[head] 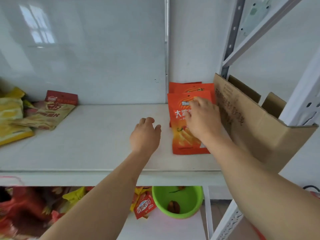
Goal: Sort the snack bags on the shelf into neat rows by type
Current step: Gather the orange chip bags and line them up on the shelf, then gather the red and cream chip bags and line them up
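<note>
Several orange snack bags (183,141) stand in a row at the right end of the white shelf (86,144), leaning back toward the wall. My right hand (201,118) rests flat on the front orange bag, fingers spread over its face. My left hand (146,134) hovers just left of that bag, fingers loosely curled, holding nothing. At the left end lies a loose heap: a tan bag with a red top (52,111) and yellow bags (10,118), lying flat and overlapping.
An open cardboard box (256,122) stands against the orange bags on the right, beside the shelf's metal upright (230,45). On the lower shelf sit a green bowl (178,201), red and yellow snack packets (144,207) and a red patterned bag (26,210).
</note>
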A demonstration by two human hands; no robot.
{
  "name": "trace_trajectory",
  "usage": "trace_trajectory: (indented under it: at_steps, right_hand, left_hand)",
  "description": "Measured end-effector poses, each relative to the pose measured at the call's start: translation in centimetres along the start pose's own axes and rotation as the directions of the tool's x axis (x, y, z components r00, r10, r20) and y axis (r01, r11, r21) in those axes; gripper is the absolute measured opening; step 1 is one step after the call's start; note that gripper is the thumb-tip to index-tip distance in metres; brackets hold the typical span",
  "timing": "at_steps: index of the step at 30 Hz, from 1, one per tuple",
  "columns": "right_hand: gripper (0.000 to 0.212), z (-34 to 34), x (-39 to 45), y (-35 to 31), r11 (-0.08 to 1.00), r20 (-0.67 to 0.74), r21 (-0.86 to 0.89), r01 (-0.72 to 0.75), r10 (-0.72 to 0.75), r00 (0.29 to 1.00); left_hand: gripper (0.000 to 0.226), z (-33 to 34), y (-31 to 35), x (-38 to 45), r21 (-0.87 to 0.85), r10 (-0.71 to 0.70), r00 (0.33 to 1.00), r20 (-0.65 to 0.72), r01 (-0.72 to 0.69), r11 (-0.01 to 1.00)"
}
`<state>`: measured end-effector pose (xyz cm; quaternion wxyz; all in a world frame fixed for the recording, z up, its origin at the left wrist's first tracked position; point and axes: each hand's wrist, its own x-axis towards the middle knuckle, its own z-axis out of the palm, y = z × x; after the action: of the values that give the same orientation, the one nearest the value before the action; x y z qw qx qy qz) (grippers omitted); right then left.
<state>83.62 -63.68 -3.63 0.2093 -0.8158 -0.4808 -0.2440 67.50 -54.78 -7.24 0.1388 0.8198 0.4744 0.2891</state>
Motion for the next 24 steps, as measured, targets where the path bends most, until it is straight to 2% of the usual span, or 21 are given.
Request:
trace_trajectory:
  at_steps: [2,4,6,12,17,24]
  right_hand:
    - [0.029,0.5,-1.2,-3.5,0.982,0.056,-0.054,0.183,-0.18,0.982]
    - [0.025,1.0,-2.3,-7.4,0.956,0.111,-0.046,0.289,-0.283,0.953]
    - [0.026,1.4,-3.2,-11.4,0.933,0.152,-0.028,0.358,-0.35,0.924]
    - [0.029,2.1,-5.1,-24.1,0.89,0.208,0.039,0.453,-0.451,0.868]
    - [0.03,2.7,-5.9,-34.2,0.876,0.219,0.084,0.474,-0.48,0.849]
    - [0.027,3.6,-5.5,-45.3,0.865,0.21,0.144,0.481,-0.502,0.839]
  left_hand:
    - [0.034,-1.8,-3.0,-0.4,0.241,0.156,0.987,-0.042,-0.142,0.96]
    - [0.023,-3.8,-6.4,-0.7,0.388,0.272,0.96,-0.071,-0.225,0.894]
    - [0.01,-6.0,-9.9,-1.2,0.497,0.334,0.939,-0.084,-0.251,0.831]
    - [0.011,-14.2,-19.4,-3.2,0.632,0.319,0.947,-0.045,-0.221,0.743]
    - [0.029,-20.7,-26.3,-4.7,0.662,0.277,0.961,-0.027,-0.19,0.725]
    - [0.029,-26.9,-34.9,-4.9,0.677,0.217,0.972,-0.086,-0.103,0.729]
